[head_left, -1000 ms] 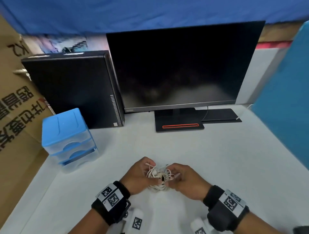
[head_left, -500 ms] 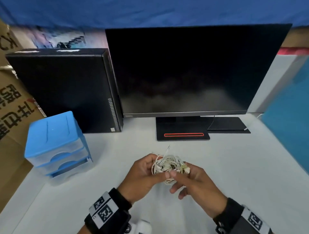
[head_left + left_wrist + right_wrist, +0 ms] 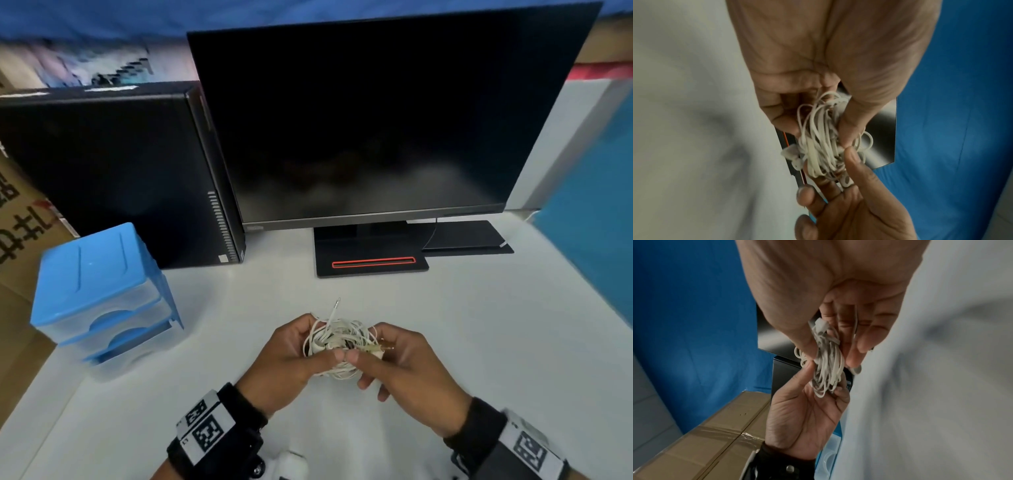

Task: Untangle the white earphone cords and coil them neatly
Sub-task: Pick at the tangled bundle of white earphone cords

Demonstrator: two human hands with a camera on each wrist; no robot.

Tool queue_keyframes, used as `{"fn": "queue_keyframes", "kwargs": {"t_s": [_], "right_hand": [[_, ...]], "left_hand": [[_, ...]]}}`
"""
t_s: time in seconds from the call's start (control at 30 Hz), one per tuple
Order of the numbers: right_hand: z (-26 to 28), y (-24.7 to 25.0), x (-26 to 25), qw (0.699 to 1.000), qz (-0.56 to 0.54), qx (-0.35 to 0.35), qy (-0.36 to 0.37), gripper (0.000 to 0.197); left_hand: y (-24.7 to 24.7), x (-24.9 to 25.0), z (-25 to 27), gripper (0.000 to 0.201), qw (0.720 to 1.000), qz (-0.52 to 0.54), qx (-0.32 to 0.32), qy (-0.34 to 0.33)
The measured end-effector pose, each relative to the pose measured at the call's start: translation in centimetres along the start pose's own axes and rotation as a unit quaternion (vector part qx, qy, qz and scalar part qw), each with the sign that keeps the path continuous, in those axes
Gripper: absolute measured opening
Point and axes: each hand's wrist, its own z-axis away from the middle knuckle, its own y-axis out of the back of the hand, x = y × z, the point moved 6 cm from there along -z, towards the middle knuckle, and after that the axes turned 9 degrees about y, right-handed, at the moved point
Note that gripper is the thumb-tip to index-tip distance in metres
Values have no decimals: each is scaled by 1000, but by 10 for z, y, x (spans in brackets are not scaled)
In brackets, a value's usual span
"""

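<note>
Both hands are raised a little above the white desk (image 3: 445, 342), close in front of the person, and the white earphone cords (image 3: 337, 339) sit between them as one tight bundle. The left hand (image 3: 291, 356) cups the bundle from its own side, fingers curled behind and thumb pressed across the near face. The right hand (image 3: 400, 373) meets it from the other side, thumb and forefinger pinching the bundle's right edge, where a small plug end (image 3: 385, 348) pokes out toward it. The two thumbs almost touch on the near side.

The bundle's loops run mostly up and down between the palms, as the wrist views show, so there is no clear long axis yet, just a wad. One loose jack tip (image 3: 338, 301) sticks up and away from the hands, on the far side, slightly nearer the left hand's fingers. That free end looks like the thing to pull, and I'd guess the right hand must let go of its edge to reach it while the left keeps the wad steady.

Beyond the hands stands a dark monitor (image 3: 376, 130); out past the left hand, a blue drawer box (image 3: 99, 284).
</note>
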Motion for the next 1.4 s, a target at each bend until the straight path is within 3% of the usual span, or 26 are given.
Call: {"fn": "queue_keyframes", "kwargs": {"t_s": [0.3,0.5,0.67,0.8,0.9,1.0,1.07,1.17,1.27,1.4], "right_hand": [[-1,11,-29,995,-80,-7,55,19],[-3,10,-24,994,-86,-35,58,24],[1,10,-28,993,-53,-27,102,35],[1,10,-32,992,-36,-51,108,38],[1,2,-27,993,-43,-79,72,48],[7,-12,-19,991,-28,-121,48,41],[6,-10,-16,994,-8,-91,52,23],[0,6,-14,998,11,4,68,6],[-4,24,-15,989,75,83,102,31],[-3,28,-23,982,90,96,137,31]], "left_hand": [[-13,13,7,44,989,135,-48,20],[-8,9,10,46,994,103,-19,20],[-3,16,8,56,997,38,41,-62],[-2,21,11,33,990,6,65,-127],[-2,26,15,17,985,-45,76,-146],[-9,26,19,28,981,-93,80,-151],[-13,23,20,37,984,-91,65,-139],[-15,21,20,29,990,-72,30,-118],[-16,26,23,21,990,-67,28,-124],[-14,22,18,48,994,-53,46,-83]]}}
